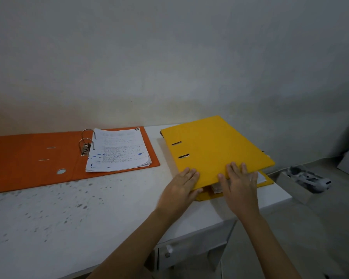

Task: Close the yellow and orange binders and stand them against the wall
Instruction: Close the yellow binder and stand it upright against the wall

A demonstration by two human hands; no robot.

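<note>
Both forearms reach up from the bottom edge onto the white speckled surface (73, 214). Left hand (180, 187) and right hand (239, 185) lie flat on the near edge of the yellow binder's (216, 150) top cover, fingers (191, 173) loosely spread, thumbs at the edge, gripping nothing. That cover is nearly down, with a gap at the near-right corner where papers show. It lies near the surface's right end, close to the wall (169, 57). Well to its left the orange binder (28, 158) lies wide open and flat, rings up, a stack of handwritten sheets (119, 152) on its right half.
</note>
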